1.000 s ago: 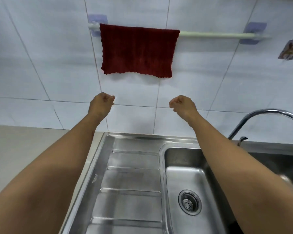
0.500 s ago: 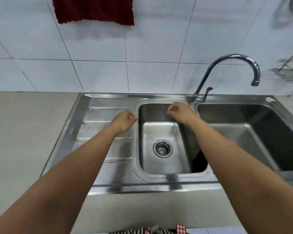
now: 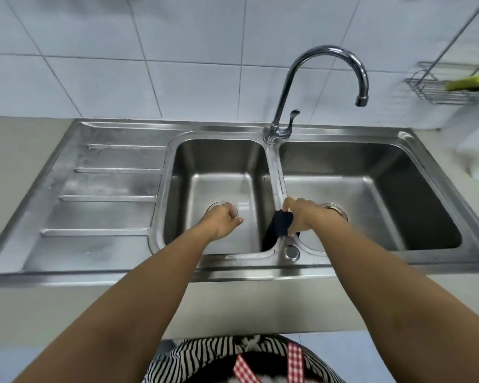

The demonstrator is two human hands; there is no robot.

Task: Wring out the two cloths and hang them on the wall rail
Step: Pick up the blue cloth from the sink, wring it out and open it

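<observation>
At the left of the frame I see the ribbed draining board (image 3: 94, 194) of the steel sink (image 3: 67, 272), bare and dull with damp. Moving right, my left hand (image 3: 221, 221) hangs over the left basin (image 3: 219, 161), fingers curled loosely inward and holding nothing. It sits just beside the dark cloth (image 3: 281, 225), apart from it, not touching.

The cloth lies draped over the divider between the two basins, in the lower centre of the frame, most of it trailing down into the left basin. My right hand (image 3: 306, 218) is pinching its upper bunch — thumb and fingers closed on the fabric, right at the divider's near end. The tap (image 3: 327, 78) arches above in the upper centre; I see no water running from it.

The risks, as I judge them: a pinch on one bunch is a thin hold, and a wet cloth is heavy, so a quick lift could pull it free and drop it back into the basin. Lifting it before the left hand joins would also drip water over the rim. The rail is out of frame, so I cannot check the space left on it.
</observation>
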